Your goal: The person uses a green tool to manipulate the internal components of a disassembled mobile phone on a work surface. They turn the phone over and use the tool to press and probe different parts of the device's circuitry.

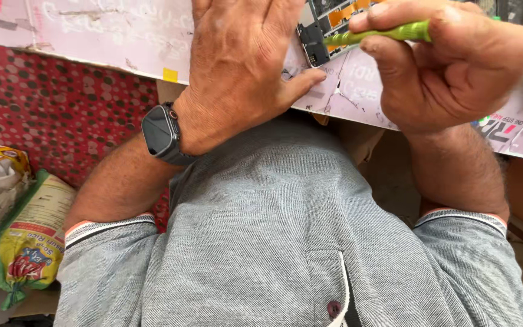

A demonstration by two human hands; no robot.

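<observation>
The pale pink printed sheet (pixel 122 36) covers the worktable, a small yellow sticker near its edge. On it lies an opened phone (pixel 325 30), steadied by the flat, open left hand (pixel 237 66). The right hand (pixel 455 66) grips a green screwdriver (pixel 382 34), tip on the phone. A yellow-green printed sack (pixel 28 242) lies on the floor at left.

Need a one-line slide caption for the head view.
Left hand steadies an opened phone while right hand holds a green screwdriver.
</observation>
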